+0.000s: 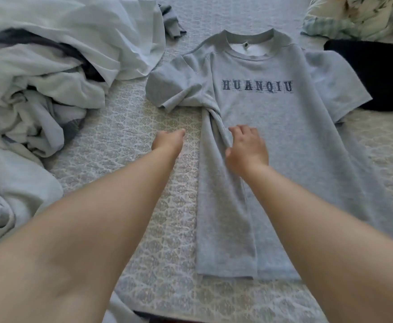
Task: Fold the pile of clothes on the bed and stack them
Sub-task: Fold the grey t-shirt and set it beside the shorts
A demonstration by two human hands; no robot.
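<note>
T-shirt [272, 127] lies flat on bed [130, 136] for folding; my right hand [246, 145] presses its left fold, left hand [167, 142] loose, released.

The bed [125, 127] is covered by a pale quilted spread with a repeating leaf-like pattern. A grey T-shirt [272, 141] printed HUANQIU lies face up on it, collar away from the viewer, its left edge partly folded in over the body. To the left sits a rumpled pile of clothes [46, 73], white and pale grey with dark bits showing. A small grey garment [172, 22] lies beyond the pile. On the right rests a dark navy item [375, 73], and behind it a floral bundle [358, 15]
</note>
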